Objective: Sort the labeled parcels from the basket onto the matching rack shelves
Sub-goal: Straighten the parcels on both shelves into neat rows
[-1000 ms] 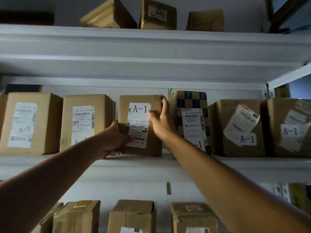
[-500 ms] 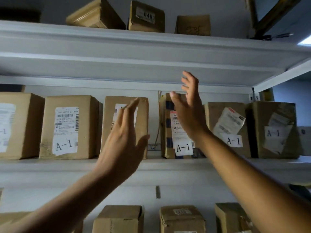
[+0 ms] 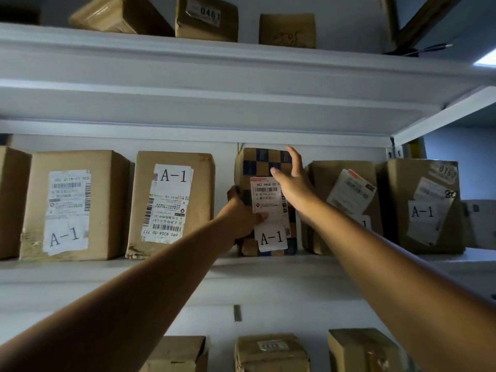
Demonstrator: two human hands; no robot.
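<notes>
A checkered brown-and-blue parcel (image 3: 264, 162) with an A-1 label stands upright on the middle rack shelf (image 3: 80, 272). My left hand (image 3: 241, 213) grips its lower left side, thumb across the front. Against the parcel's upper right edge rests my right hand (image 3: 294, 181), fingers spread. To the left stand two brown A-1 boxes, one (image 3: 171, 202) close by and another (image 3: 72, 205) further out. The basket is out of view.
Two more A-1 boxes (image 3: 346, 200) (image 3: 424, 208) stand right of the checkered parcel. The top shelf (image 3: 214, 63) carries three brown boxes, one marked 0461 (image 3: 206, 17). Several boxes sit on the shelf below (image 3: 271, 353). A rack post (image 3: 394, 149) rises at right.
Both hands were raised and free of the boxes half a second ago. They have since dropped onto the checkered parcel, the left gripping its side, the right on its top edge.
</notes>
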